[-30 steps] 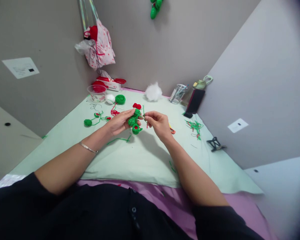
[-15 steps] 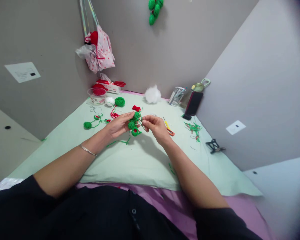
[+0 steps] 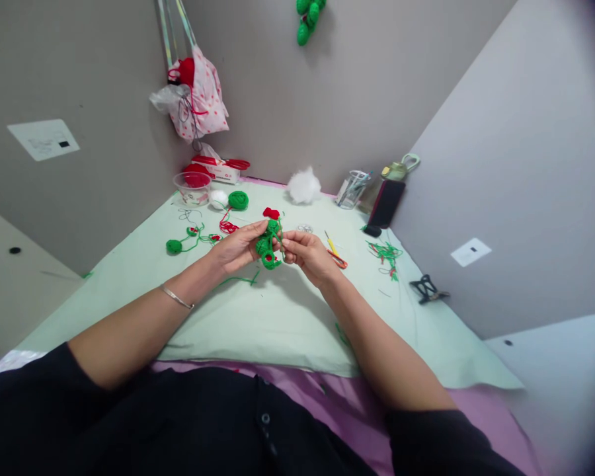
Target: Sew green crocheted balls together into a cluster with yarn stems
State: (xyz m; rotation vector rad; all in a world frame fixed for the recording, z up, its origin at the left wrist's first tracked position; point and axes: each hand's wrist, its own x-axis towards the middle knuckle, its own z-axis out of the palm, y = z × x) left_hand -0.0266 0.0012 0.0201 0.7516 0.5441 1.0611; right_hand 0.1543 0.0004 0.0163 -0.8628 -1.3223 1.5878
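Note:
My left hand (image 3: 240,248) is closed around a green crocheted piece (image 3: 266,246) made of joined round parts, the lowest showing a red centre. Close on its right, my right hand (image 3: 307,252) has thumb and forefinger pinched on a strand of green yarn (image 3: 280,231) that runs along the piece. Whether a needle or hook is in that pinch is too small to tell. Just beyond the hands lies a small red crocheted piece (image 3: 271,213). A loose green yarn end (image 3: 240,278) rests on the cloth below my left hand.
On the left lie green yarn balls (image 3: 238,200), a small green ball (image 3: 173,246), red yarn and a clear tub (image 3: 192,190). White stuffing (image 3: 304,186), a clear cup (image 3: 352,190) and a phone (image 3: 387,206) stand behind. An orange-handled cutter (image 3: 336,256), yarn scraps (image 3: 385,253) and a black claw clip (image 3: 427,289) lie right.
The green piece has turned slightly in my left hand. My right hand, still pinching, has shifted a little downward, and the yarn strand now hangs across the piece's right side.

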